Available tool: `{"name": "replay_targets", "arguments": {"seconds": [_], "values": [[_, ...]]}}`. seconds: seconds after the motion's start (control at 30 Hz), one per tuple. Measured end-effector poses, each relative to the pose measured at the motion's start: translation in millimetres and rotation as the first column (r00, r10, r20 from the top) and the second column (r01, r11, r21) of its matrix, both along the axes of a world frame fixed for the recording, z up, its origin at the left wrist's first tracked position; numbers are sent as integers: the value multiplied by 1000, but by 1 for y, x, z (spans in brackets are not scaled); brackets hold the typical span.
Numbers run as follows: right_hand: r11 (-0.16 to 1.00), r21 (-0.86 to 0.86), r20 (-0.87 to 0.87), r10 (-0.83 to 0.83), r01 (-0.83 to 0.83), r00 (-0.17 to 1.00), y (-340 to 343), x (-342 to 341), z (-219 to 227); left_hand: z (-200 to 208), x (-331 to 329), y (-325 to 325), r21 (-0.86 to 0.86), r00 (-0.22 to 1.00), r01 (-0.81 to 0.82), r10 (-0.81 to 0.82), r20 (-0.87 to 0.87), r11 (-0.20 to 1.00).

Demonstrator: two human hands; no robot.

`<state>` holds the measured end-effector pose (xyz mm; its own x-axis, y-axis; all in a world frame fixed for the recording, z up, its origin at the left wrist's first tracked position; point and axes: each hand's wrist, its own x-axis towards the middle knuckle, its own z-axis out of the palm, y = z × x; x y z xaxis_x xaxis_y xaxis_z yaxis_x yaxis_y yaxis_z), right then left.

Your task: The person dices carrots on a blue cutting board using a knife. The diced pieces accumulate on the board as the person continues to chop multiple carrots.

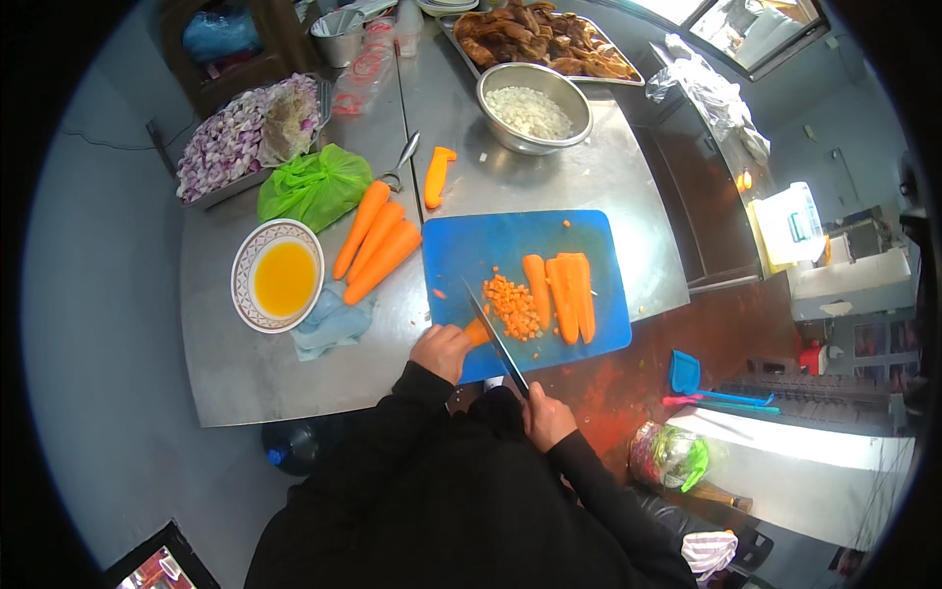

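Your left hand (pixel 442 351) is at the near left corner of the blue rectangular plastic cutting board (pixel 461 243), its fingers curled over an orange carrot piece (pixel 477 333) and holding it down there. Your right hand (pixel 549 416) is closed around the handle of a long, narrow knife with a metal blade (pixel 498 346), just off the board's near edge; the blade slants up and leftward over the board, its edge right beside the end of the held piece, though whether it has bitten in cannot be told. Just right of the blade lies a loose heap of small orange carrot dice (pixel 514 309), then one slim carrot length (pixel 537 290) and, beyond it, a cluster of thicker cut carrot lengths (pixel 572 294) lying side by side. Left of the board, on the brushed steel table (pixel 235 378), three whole orange carrots (pixel 378 245) lie slanted together, near a metal peeler (pixel 406 151). Next to them are a white patterned bowl (pixel 238 275) of yellow-orange liquid (pixel 285 280), a pale blue cloth (pixel 334 326) and a knotted bright green plastic bag (pixel 314 187). Past the board's far edge, a round steel bowl (pixel 490 110) contains white chopped pieces (pixel 530 113).
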<state>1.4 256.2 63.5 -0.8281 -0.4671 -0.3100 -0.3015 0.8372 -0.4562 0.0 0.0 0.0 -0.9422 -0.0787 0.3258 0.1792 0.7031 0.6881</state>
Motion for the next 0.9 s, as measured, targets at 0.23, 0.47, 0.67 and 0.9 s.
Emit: {"name": "replay_targets", "arguments": {"seconds": [0.23, 0.47, 0.67, 0.9], "values": [[998, -70, -34, 7, -9, 999, -6, 12, 5, -1, 16, -2, 8, 1000, -26, 26, -4, 1000], [999, 30, 0, 23, -23, 1000, -12, 11, 1, 2, 17, -7, -7, 998, -12, 12, 58, 1000], [999, -38, -50, 35, -37, 998, -16, 18, 2, 3, 18, -10, -10, 999, -24, 24, 26, 1000], [981, -192, -122, -12, -12, 992, -21, 21, -2, 4, 22, -11, -17, 1000, -29, 29, 1, 999]]}}
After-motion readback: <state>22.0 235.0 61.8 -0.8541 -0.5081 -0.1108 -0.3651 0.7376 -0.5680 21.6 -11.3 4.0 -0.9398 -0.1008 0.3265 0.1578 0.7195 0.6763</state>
